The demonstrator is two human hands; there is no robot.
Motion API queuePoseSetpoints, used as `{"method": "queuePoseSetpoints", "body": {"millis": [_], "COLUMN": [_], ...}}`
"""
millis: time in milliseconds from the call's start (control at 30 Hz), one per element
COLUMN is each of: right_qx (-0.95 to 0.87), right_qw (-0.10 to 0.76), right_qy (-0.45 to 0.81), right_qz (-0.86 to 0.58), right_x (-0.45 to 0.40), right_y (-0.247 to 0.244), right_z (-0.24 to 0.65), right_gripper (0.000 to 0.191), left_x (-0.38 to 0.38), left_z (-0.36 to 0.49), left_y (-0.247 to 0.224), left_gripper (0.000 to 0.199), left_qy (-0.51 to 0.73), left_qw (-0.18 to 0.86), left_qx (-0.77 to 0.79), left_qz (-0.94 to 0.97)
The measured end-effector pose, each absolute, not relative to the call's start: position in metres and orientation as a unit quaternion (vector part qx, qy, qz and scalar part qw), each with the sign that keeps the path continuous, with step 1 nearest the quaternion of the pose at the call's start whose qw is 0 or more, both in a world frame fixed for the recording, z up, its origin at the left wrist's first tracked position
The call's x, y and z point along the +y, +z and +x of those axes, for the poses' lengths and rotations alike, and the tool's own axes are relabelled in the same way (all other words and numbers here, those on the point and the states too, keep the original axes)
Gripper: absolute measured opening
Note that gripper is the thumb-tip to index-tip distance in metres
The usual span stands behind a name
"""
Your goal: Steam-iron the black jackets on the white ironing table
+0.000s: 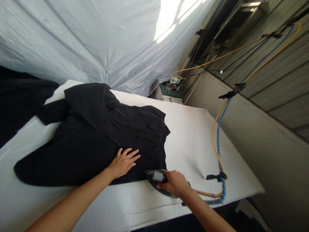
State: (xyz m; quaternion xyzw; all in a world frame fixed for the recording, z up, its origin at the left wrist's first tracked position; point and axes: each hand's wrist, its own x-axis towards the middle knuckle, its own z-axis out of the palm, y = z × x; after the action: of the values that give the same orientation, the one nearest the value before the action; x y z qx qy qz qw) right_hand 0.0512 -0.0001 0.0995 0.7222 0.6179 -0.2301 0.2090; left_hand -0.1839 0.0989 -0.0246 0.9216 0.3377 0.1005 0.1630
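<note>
A black garment (89, 138) lies spread over a white-covered table (190, 138), with folds and a gathered edge toward the right. My left hand (124, 163) rests flat on the cloth, fingers spread, close to its near edge. In my right hand (177, 183) is a steam iron (156, 178), gripped by the handle. The iron's tip reaches the garment's near right corner, while its back part is over the white cover. The soleplate is hidden from me.
A yellow hose (213, 135) and a blue cord (218, 141) hang at the right and run to the iron. More dark cloth (21, 103) lies at the left. A small machine on a green-topped box (171, 90) stands behind the table. A pale curtain (96, 42) hangs at the back.
</note>
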Motion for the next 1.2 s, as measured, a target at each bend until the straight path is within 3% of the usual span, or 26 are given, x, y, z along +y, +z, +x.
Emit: {"method": "queuePoseSetpoints", "body": {"millis": [200,467,533,667,1033,1200], "right_qx": [0.597,0.644,0.654,0.675,0.641,0.62], "right_qw": [0.21,0.212,0.202,0.206,0.209,0.199], "right_qy": [-0.204,-0.222,-0.209,-0.217,-0.238,-0.207], "right_qz": [0.747,0.701,0.698,0.674,0.699,0.73], "right_x": [0.0,-0.005,-0.002,0.003,0.004,0.01], "right_y": [0.105,0.099,0.098,0.099,0.103,0.105], "right_z": [0.064,0.011,0.0,-0.017,-0.052,-0.062], "right_gripper": [0.042,0.048,0.046,0.045,0.047,0.046], "left_x": [0.103,0.118,0.124,0.138,0.142,0.139], "left_z": [-0.211,-0.256,-0.259,-0.26,-0.258,-0.292], "left_y": [-0.029,-0.025,-0.021,-0.014,-0.007,0.01], "left_gripper": [0.045,0.061,0.054,0.02,0.025,0.021], "left_qy": [0.125,0.156,0.148,0.128,0.166,0.219], "left_qw": [0.148,0.072,0.077,0.102,0.105,0.088], "left_qx": [0.355,0.531,0.533,0.486,0.454,0.513], "left_qz": [0.915,0.83,0.83,0.858,0.869,0.825]}}
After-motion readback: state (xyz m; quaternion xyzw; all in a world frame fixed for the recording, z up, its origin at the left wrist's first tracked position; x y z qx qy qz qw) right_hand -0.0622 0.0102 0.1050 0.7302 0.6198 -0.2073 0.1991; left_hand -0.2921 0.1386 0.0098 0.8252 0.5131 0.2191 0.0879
